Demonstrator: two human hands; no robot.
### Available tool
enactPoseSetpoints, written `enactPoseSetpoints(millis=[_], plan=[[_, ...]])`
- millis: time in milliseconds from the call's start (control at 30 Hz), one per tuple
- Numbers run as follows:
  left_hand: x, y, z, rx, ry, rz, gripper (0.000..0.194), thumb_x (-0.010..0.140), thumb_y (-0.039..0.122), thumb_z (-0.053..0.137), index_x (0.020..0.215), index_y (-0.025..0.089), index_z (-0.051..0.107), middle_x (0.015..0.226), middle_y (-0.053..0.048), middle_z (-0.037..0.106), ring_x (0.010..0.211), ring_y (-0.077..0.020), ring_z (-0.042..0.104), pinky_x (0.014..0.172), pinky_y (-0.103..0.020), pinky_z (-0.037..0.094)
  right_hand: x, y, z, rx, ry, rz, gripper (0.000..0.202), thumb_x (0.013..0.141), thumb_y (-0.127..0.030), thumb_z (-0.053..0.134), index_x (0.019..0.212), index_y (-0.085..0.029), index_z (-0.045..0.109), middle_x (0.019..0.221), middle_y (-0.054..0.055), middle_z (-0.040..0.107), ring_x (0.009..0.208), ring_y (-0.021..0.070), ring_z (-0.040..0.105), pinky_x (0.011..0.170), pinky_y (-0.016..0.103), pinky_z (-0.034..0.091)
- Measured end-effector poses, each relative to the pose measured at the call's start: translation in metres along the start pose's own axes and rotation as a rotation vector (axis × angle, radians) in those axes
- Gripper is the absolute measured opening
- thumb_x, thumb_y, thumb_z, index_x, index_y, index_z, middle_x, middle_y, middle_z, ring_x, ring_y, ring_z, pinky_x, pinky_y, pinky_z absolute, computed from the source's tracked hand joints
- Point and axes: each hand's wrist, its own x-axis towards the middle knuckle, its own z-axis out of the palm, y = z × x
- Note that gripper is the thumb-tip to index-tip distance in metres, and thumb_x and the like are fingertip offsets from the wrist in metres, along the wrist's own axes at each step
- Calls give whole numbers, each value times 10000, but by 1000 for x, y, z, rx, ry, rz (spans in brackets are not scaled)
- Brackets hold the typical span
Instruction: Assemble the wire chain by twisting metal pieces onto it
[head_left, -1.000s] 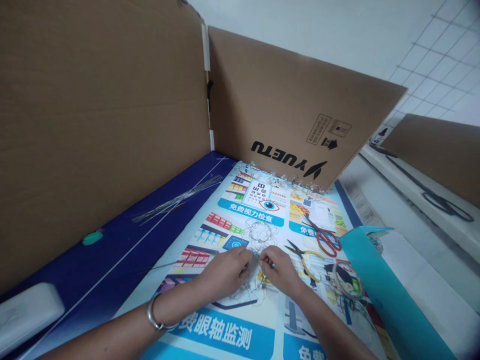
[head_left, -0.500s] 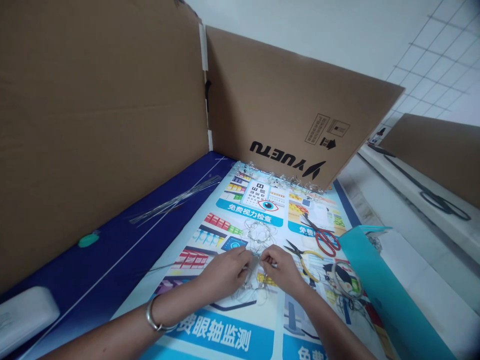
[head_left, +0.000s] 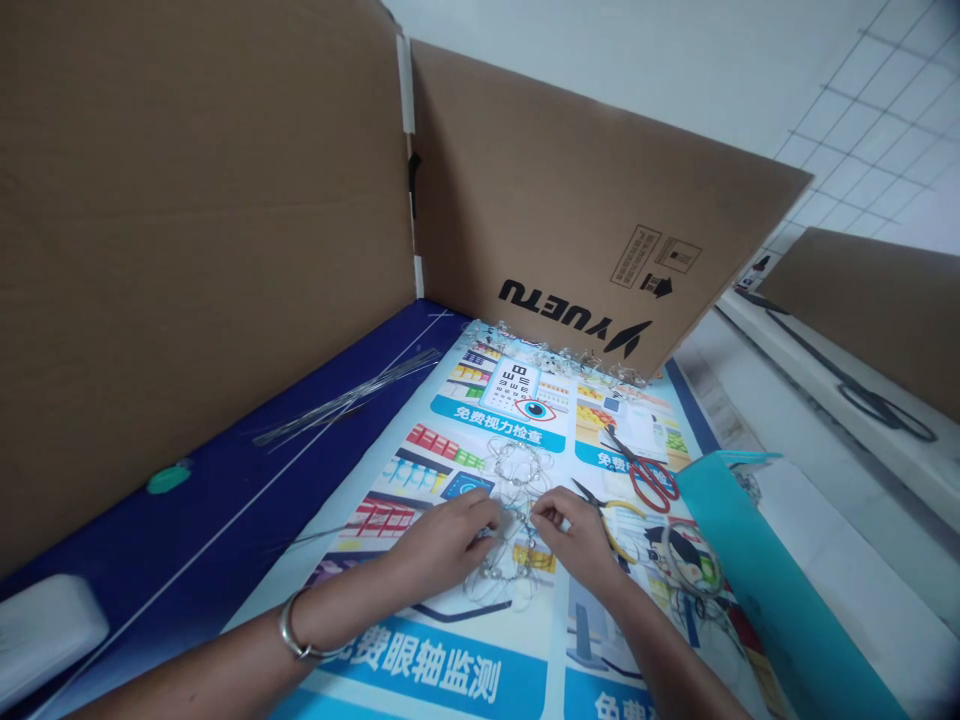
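Note:
My left hand [head_left: 459, 537] is closed, its fingertips pinching thin wire at the edge of a wire piece with clear beads [head_left: 506, 565]. Facing it a short gap away, my right hand [head_left: 574, 532] is also closed in a pinch on thin wire of the same piece. Exactly which strand each hand grips is too fine to see. Just beyond the hands lies a beaded wire ring [head_left: 517, 463], with loose loops around it. Pliers with yellow handles [head_left: 616, 530] lie right beside my right hand, and red-handled scissors [head_left: 651, 483] a little farther off.
Cardboard walls [head_left: 600, 180] stand behind and to the left. Along the back wall runs a row of beaded wire pieces [head_left: 562, 357]. Straight wires [head_left: 349, 398] and a green lump [head_left: 168, 480] lie left; a wire coil [head_left: 691, 560] and a teal box [head_left: 780, 560] are at right.
My hands have drawn slightly apart, the right one moving a little to the right. The view has shifted slightly; the tools lie where they were.

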Motion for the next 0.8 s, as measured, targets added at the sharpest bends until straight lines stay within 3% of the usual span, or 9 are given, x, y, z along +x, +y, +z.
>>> enactPoseSetpoints(millis=[200, 333, 600, 800], plan=[[1, -5, -5, -117, 111, 19, 76, 836, 180, 454, 860, 205, 522, 860, -18, 522, 775, -153, 504, 683, -252, 390, 1, 1, -3, -68, 79, 4, 92, 794, -143, 492, 763, -197, 560, 747, 3, 562, 665, 124, 523, 627, 239, 438], [2, -7, -4, -170, 170, 30, 106, 855, 178, 433, 782, 196, 508, 787, -3, 515, 764, -145, 495, 684, -251, 383, 2, -1, -23, -156, 124, -40, 103, 806, -161, 486, 796, -200, 581, 828, 38, 589, 824, 174, 541, 761, 301, 433], [2, -5, -2, -210, 245, 118, 157, 889, 204, 401, 777, 183, 509, 756, -10, 507, 745, -144, 484, 665, -254, 383, -30, -6, -119, -853, 199, 4, 278, 841, -281, 456, 1076, -187, 570, 1123, 97, 567, 1049, 252, 488, 891, 393, 391], [-3, -2, -4, -241, 329, 208, 133, 890, 167, 407, 817, 172, 518, 772, -26, 516, 765, -143, 490, 684, -254, 393, -91, 10, -182, -1317, 271, 373, 431, 845, -380, 395, 1184, -140, 510, 1201, 163, 502, 1040, 330, 498, 866, 446, 385]])
